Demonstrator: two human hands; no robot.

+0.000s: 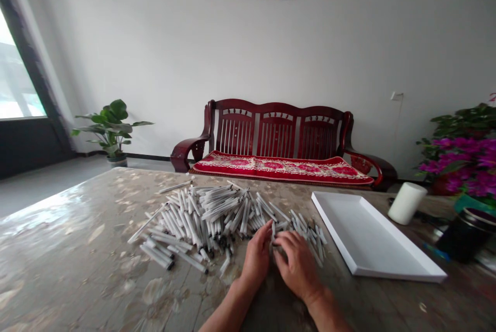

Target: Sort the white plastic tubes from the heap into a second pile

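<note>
A wide heap of white pen-like tubes (209,213) with dark tips lies spread across the marbled table (77,249). My left hand (256,258) and my right hand (297,262) rest side by side at the heap's near right edge, backs up. Both hands have their fingers curled onto a few of the tubes (276,234) where the fingertips meet. What exactly lies under the fingers is hidden.
A shallow white tray (368,239) lies to the right of the heap. Beyond it stand a white cylinder (406,203), a dark pot (465,234) and purple flowers (465,167). A wooden bench with a red cushion (279,167) and a potted plant (110,130) stand by the wall.
</note>
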